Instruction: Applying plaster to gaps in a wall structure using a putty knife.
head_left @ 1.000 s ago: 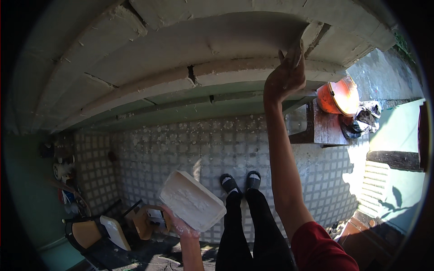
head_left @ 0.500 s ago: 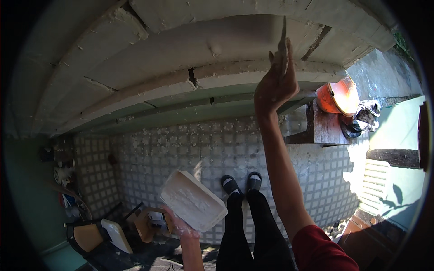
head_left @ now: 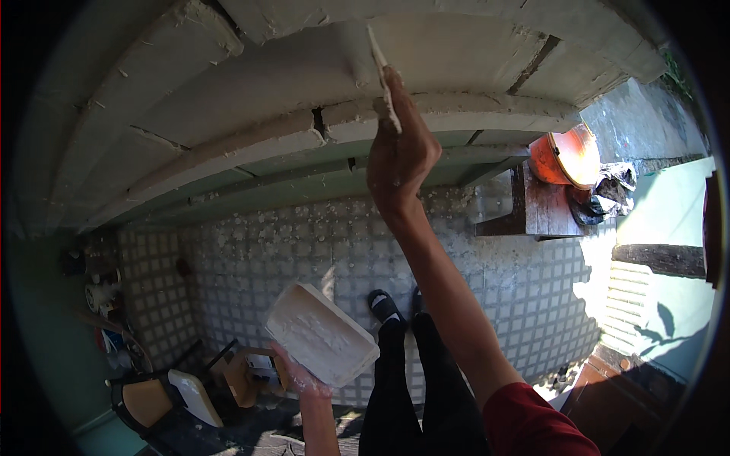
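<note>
My right hand (head_left: 403,152) is raised to the grey surface overhead, closed around a flat plastering blade (head_left: 382,72) seen nearly edge-on. White paste coats the blade, and its far end meets the smoothed grey panel (head_left: 449,57). Low and to the left, my left hand (head_left: 303,374) holds a pale rectangular tub (head_left: 323,334) from beneath and along its side. White plaster (head_left: 308,330) is smeared over the inside of the tub. Most of the left fingers are hidden under it.
An orange bucket (head_left: 564,158) and a black plastic bag (head_left: 608,194) sit on a wooden bench (head_left: 547,205) at the right. Chairs (head_left: 144,403) and a cardboard box (head_left: 242,376) stand lower left. White spatters mark the tiled floor (head_left: 365,235).
My right hand has swept the blade leftward along the overhead panel, with the forearm slanting left. The left hand and tub have stayed almost where they were.
</note>
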Tool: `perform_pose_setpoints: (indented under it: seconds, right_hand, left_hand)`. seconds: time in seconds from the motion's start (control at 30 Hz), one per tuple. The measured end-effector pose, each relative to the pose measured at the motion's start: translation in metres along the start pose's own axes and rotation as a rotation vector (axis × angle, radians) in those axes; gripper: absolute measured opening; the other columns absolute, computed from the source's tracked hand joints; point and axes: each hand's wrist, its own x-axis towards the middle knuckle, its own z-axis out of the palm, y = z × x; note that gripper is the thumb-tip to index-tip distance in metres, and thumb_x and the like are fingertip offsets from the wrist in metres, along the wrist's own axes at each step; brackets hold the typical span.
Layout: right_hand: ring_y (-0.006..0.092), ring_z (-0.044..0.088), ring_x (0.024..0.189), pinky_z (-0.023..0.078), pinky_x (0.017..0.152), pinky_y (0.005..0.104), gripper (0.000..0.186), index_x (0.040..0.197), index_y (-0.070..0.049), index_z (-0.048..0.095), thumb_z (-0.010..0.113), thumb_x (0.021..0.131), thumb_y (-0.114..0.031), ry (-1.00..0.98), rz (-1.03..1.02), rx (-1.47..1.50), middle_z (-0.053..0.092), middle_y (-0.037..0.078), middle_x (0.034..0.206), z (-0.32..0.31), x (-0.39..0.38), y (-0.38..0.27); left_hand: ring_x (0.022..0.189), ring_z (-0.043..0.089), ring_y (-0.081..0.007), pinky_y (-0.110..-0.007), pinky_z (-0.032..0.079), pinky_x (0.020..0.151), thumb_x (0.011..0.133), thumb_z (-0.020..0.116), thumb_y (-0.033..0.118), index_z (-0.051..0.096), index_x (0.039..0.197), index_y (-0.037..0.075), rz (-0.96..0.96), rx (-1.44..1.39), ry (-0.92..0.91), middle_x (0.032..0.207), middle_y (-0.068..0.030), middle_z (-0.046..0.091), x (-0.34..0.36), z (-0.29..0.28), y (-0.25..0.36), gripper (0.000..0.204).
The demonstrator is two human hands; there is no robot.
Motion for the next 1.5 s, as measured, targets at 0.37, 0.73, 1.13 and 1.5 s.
perform_pose_setpoints:
  seconds: [0.37, 0.73, 1.13, 1.5]
  right_hand:
    - [0.0336, 0.050, 0.126, 0.032, 0.111, 0.0453, 0.048, 0.126, -0.001, 0.059, 0.046, 0.081, 0.011, 0.200, -0.039, -0.067, 0.060, 0.017, 0.125, 0.083, 0.001, -0.004]
    - [0.0082, 0.045, 0.061, 0.036, 0.051, 0.0227, 0.014, 0.093, 0.003, 0.060, 0.054, 0.090, -0.010, 0.482, 0.355, 0.140, 0.058, 0.002, 0.076, -0.023, 0.007, 0.026]
    - [0.0238, 0.060, 0.116, 0.035, 0.094, 0.0365, 0.043, 0.125, -0.002, 0.060, 0.057, 0.082, 0.004, 0.300, -0.055, -0.207, 0.061, 0.019, 0.123, 0.089, 0.006, 0.001]
    - [0.0266, 0.064, 0.080, 0.046, 0.073, 0.0325, 0.038, 0.111, -0.003, 0.067, 0.057, 0.076, 0.006, -0.130, 0.239, 0.300, 0.070, 0.014, 0.097, 0.029, -0.014, -0.003]
  left_hand:
    - [0.134, 0.036, -0.0308, -0.048, 0.035, 0.108, 0.091, 0.041, 0.066, 0.028, 0.148, 0.017, -0.041, 0.007, -0.007, 0.149, -0.0067, 0.033, 0.008, -0.011, 0.005, 0.077]
    - [0.134, 0.036, -0.0299, -0.046, 0.034, 0.109, 0.092, 0.040, 0.065, 0.028, 0.148, 0.017, -0.017, 0.038, -0.029, 0.149, -0.0063, 0.033, 0.016, -0.007, 0.022, 0.075]
    - [0.133, 0.037, -0.0317, -0.049, 0.034, 0.108, 0.091, 0.043, 0.065, 0.031, 0.147, 0.015, -0.003, 0.014, -0.006, 0.148, -0.0076, 0.035, 0.025, -0.018, 0.029, 0.076]
    - [0.134, 0.036, -0.0309, -0.047, 0.033, 0.110, 0.092, 0.039, 0.066, 0.028, 0.148, 0.017, -0.037, -0.017, -0.060, 0.149, -0.0066, 0.034, 0.033, -0.036, 0.036, 0.076]
